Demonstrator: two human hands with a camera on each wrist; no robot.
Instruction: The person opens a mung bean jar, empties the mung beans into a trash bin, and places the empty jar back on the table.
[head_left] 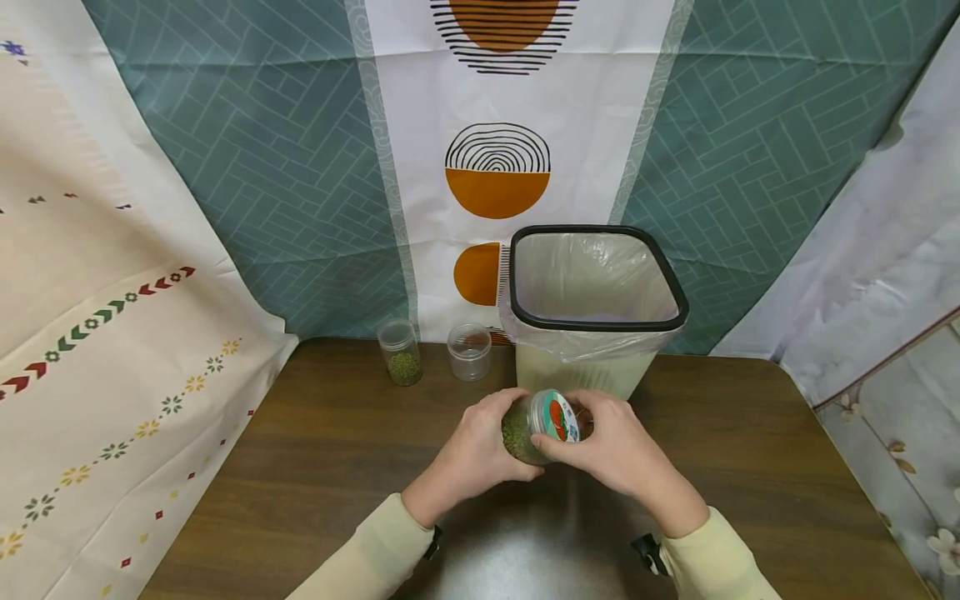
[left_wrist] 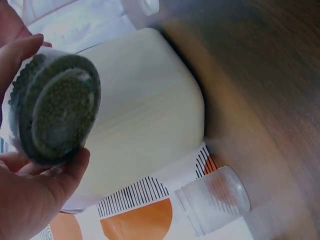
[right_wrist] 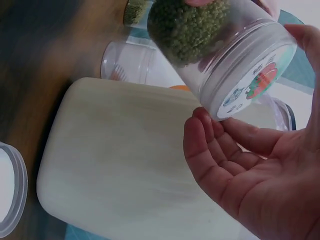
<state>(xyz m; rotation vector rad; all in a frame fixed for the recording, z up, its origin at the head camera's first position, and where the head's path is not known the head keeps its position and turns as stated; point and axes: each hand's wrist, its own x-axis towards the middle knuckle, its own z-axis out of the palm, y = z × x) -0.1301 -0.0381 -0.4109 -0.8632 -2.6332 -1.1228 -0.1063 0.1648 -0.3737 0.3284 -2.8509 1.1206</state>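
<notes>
A clear plastic jar (head_left: 520, 433) of small green beans is held up, tilted, in front of the bin. My left hand (head_left: 483, 442) grips its body from the side, and the left wrist view shows the jar's base (left_wrist: 62, 112) between thumb and fingers. On the jar's mouth sits a screw lid (right_wrist: 250, 72) with a red and teal label. My right hand (head_left: 611, 442) holds that lid by its rim, thumb on one edge and fingertips on the opposite one.
A cream waste bin (head_left: 577, 362) with a black rim and plastic liner stands behind the hands. Left of it are an uncovered clear jar (head_left: 470, 367) and a jar part-filled with green beans (head_left: 403, 362). A loose round lid (right_wrist: 10, 190) lies on the brown table (head_left: 322, 467) beside the bin.
</notes>
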